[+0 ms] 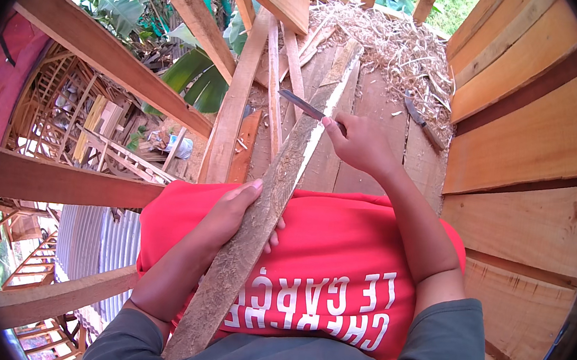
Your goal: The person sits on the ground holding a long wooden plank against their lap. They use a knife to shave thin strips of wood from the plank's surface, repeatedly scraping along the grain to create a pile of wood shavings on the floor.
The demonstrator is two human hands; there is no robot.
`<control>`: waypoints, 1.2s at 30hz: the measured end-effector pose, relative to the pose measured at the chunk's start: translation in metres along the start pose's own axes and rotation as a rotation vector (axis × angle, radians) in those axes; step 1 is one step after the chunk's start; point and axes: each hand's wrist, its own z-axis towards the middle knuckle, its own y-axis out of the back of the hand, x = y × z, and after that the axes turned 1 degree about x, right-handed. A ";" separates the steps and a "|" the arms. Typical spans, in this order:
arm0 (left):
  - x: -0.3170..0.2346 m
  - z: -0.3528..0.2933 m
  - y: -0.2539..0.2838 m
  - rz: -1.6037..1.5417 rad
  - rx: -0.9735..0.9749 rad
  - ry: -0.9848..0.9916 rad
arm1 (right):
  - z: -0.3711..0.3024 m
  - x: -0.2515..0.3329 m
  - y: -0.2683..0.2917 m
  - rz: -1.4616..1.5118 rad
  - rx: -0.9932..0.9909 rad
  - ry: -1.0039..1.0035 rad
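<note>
A long rough brown wooden plank point(256, 229) slants from my lap up to the floor ahead, its right edge pale where the wood is bare. Wrapped round its middle is my left hand point(233, 213), thumb on top and fingertips showing on the far side. My right hand point(358, 141) is closed on a knife, its handle hidden in the fist. The dark knife blade point(301, 103) lies across the plank and points left. Red cloth point(337, 247) with white lettering covers my lap under the plank.
Curled wood shavings point(398, 52) heap at the far end of the board floor point(376, 133). A second knife point(422, 122) rests by the right plank wall point(529, 134). Loose timber point(242, 106) leans at the left, beside open rails point(112, 59).
</note>
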 end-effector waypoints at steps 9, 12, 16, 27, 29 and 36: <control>0.001 0.000 -0.002 0.023 -0.013 -0.004 | 0.009 -0.014 -0.018 0.242 0.255 -0.261; 0.002 0.000 -0.001 0.009 -0.006 0.001 | 0.009 -0.014 -0.023 0.448 0.215 -0.286; 0.003 0.000 0.001 0.004 0.001 0.003 | 0.006 -0.004 -0.003 0.832 0.460 -0.504; -0.001 -0.004 -0.002 -0.006 0.008 -0.027 | 0.010 -0.009 -0.002 0.931 0.383 -0.491; -0.001 -0.003 -0.002 -0.004 0.004 -0.020 | 0.010 -0.016 -0.017 0.661 0.211 -0.350; 0.000 -0.004 -0.001 -0.005 -0.008 -0.016 | 0.003 -0.004 -0.014 0.156 0.027 -0.117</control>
